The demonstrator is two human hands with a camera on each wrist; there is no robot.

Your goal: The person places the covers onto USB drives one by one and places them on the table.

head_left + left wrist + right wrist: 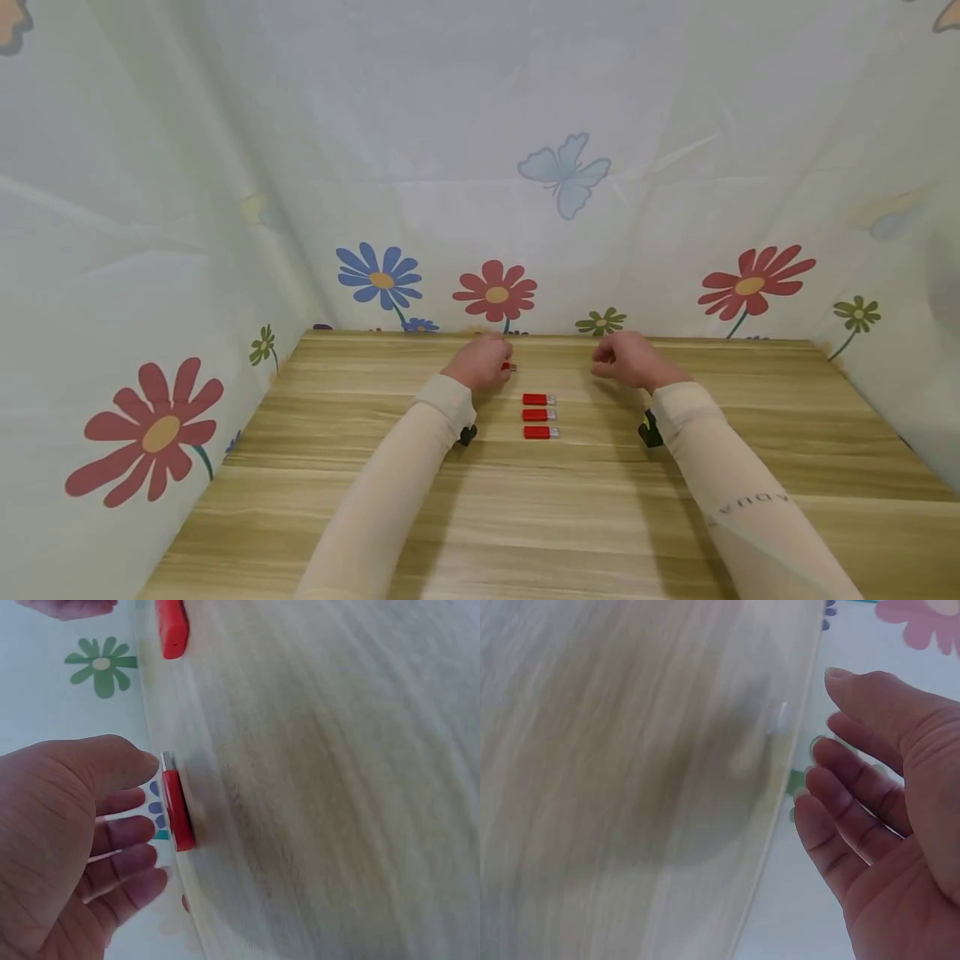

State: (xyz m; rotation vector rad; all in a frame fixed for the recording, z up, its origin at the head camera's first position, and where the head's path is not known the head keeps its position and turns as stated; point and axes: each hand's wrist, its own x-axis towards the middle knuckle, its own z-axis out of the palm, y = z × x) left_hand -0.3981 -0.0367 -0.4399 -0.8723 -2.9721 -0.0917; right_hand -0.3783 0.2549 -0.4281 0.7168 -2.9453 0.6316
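Observation:
A red USB stick [178, 810] with a silver plug lies near the table's far edge, partly hidden by my left hand [483, 362] in the head view. In the left wrist view the thumb is close beside its metal end, the other fingers loosely bent; no grip on it shows. Three more red USB sticks, the middle one [538, 415] among them, lie in a column between the hands, plugs pointing right. My right hand [632, 360] hovers over the table to the right, fingers loosely bent, holding nothing. In the right wrist view a small shiny spot shows on the wood, too blurred to tell.
The wood-grain table [570, 508] ends at a pale curtain [450, 167] printed with flowers and a butterfly, which stands behind and on both sides. A dark device [651, 428] sits under the right wrist, another [467, 434] under the left.

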